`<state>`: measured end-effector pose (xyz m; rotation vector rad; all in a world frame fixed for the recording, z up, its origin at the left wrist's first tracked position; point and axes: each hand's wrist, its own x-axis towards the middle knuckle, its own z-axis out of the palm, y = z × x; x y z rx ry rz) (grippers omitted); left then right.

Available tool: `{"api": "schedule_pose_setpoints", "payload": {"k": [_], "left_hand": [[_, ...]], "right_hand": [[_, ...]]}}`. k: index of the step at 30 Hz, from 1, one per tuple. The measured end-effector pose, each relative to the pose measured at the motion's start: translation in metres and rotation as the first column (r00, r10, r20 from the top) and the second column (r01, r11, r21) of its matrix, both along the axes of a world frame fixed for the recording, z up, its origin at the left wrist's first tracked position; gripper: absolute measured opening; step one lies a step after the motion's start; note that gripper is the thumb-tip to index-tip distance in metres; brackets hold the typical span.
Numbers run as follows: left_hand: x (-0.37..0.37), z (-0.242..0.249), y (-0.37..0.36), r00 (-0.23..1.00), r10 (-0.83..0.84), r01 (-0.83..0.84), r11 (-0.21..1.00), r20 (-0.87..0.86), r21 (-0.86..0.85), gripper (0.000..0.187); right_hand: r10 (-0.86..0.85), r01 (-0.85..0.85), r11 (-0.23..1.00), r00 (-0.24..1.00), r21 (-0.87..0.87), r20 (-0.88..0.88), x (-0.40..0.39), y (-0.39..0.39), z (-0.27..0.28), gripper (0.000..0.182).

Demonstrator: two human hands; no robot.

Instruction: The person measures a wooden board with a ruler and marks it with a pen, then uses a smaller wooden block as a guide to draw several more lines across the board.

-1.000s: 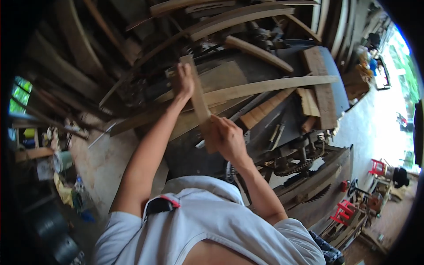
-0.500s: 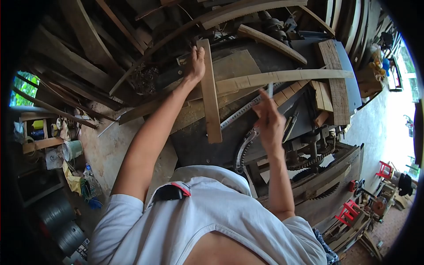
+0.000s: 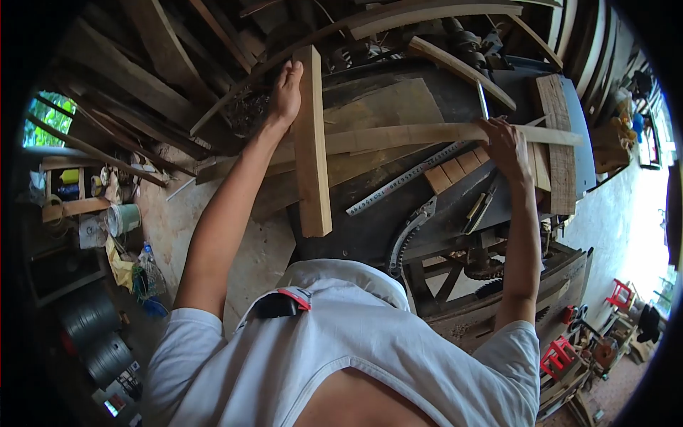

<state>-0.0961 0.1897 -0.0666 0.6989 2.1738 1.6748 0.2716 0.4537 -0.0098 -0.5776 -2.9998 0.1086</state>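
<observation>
My left hand [image 3: 287, 96] is closed at the upper left edge of a straight wooden board [image 3: 311, 153], which crosses over a long curved wooden strip [image 3: 398, 136]. To the right, my right hand [image 3: 508, 146] lies over that curved strip with its fingers bent. A narrow pale strip [image 3: 483, 101] sticks up from the fingers; its lower end is hidden by the hand. Between my hands, a steel ruler [image 3: 398, 183] with printed numbers rests on the dark machine table [image 3: 356, 231]. Beside the ruler is a wooden piece with dark cross lines [image 3: 455, 171].
A wide plank [image 3: 556, 156] lies across the table's right end. A toothed curved metal part [image 3: 411, 235] sits at the front edge, with a saw blade [image 3: 491, 287] below. Long boards [image 3: 135, 78] lean at the back left. Red stools [image 3: 558, 356] stand on the right.
The board has shifted left with my left hand, uncovering more of the ruler. My right hand has moved right, from above the ruler to the curved strip. The view has shifted slightly.
</observation>
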Motion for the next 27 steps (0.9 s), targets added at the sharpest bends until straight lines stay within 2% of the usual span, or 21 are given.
{"api": "schedule_pose_setpoints", "payload": {"k": [2,3,4,6,7,8,10,12,13,14,15,16,18,20,22,24,25,27], "left_hand": [[0.031,0.053,-0.004,0.998,-0.022,0.019,0.999,0.057,0.045,0.068],[0.007,0.037,-0.005,0.997,-0.017,0.014,0.999,0.079,0.047,0.062],[0.005,0.010,0.007,0.992,-0.128,0.128,0.989,0.000,0.070,0.067],[0.014,-0.003,0.022,0.986,-0.157,0.150,0.980,0.050,0.128,0.067],[0.011,-0.007,0.019,0.996,-0.065,0.060,0.995,0.063,0.078,0.060],[0.016,-0.010,0.025,0.989,-0.138,0.133,0.985,0.043,0.109,0.056],[0.051,0.026,0.035,0.967,-0.232,0.233,0.973,0.102,0.005,0.072],[0.053,0.013,0.046,0.967,-0.246,0.246,0.969,0.071,0.010,0.072],[0.057,0.004,0.049,0.976,-0.205,0.207,0.978,0.070,-0.024,0.074],[0.064,0.005,0.051,0.984,-0.163,0.167,0.984,0.069,-0.058,0.075],[0.029,-0.044,0.053,0.964,-0.264,0.265,0.964,0.033,-0.026,0.065],[0.032,-0.046,0.055,0.962,-0.270,0.271,0.962,0.038,-0.027,0.065],[0.044,-0.044,0.057,0.981,-0.191,0.192,0.980,0.017,-0.057,0.070],[0.055,-0.044,0.059,0.993,-0.119,0.117,0.989,-0.009,-0.089,0.074],[0.060,-0.043,0.062,0.995,-0.095,0.092,0.990,-0.022,-0.109,0.077],[0.057,-0.045,0.056,0.993,-0.091,0.083,0.991,-0.081,-0.103,0.075],[0.055,-0.046,0.055,0.992,-0.098,0.089,0.990,-0.081,-0.109,0.075],[0.049,-0.048,0.055,0.989,-0.127,0.119,0.988,-0.076,-0.101,0.073]], "right_hand": [[0.044,-0.044,0.999,0.999,0.008,-0.016,-0.010,-0.022,-0.002,0.048],[0.039,-0.039,0.999,0.999,0.016,-0.004,-0.017,-0.035,0.004,0.048],[0.031,-0.031,0.999,1.000,0.025,0.005,-0.022,-0.046,0.006,0.048],[0.044,-0.043,0.999,0.998,0.030,-0.038,-0.030,-0.056,0.000,0.046],[0.047,-0.045,0.998,0.998,0.044,-0.047,-0.034,-0.060,-0.001,0.044],[0.049,-0.046,0.997,0.997,0.060,-0.056,-0.035,-0.061,-0.002,0.042],[0.048,-0.045,0.997,0.997,0.056,-0.052,-0.031,-0.059,-0.003,0.048],[0.058,-0.065,0.997,0.984,-0.037,-0.166,-0.029,-0.063,0.001,0.057],[0.049,-0.054,0.998,0.978,-0.018,-0.201,-0.026,-0.065,0.004,0.065],[0.043,-0.048,0.999,0.979,-0.020,-0.197,-0.023,-0.070,0.009,0.065],[-0.039,0.023,0.997,0.973,-0.073,-0.226,-0.020,-0.076,0.013,0.065],[-0.123,0.093,0.988,0.960,-0.127,-0.250,-0.014,-0.081,0.015,0.065],[-0.129,0.097,0.988,0.947,-0.119,-0.293,-0.004,-0.085,0.009,0.067],[-0.163,0.072,0.974,0.883,-0.216,-0.441,0.001,-0.095,0.007,0.069],[-0.229,0.120,0.954,0.883,-0.275,-0.410,0.004,-0.107,0.013,0.069],[-0.311,0.137,0.917,0.832,-0.374,-0.459,0.001,-0.120,0.017,0.060],[-0.350,0.142,0.899,0.800,-0.414,-0.487,0.000,-0.127,0.017,0.049],[-0.372,0.142,0.881,0.798,-0.451,-0.474,-0.002,-0.139,0.026,0.045]]}}
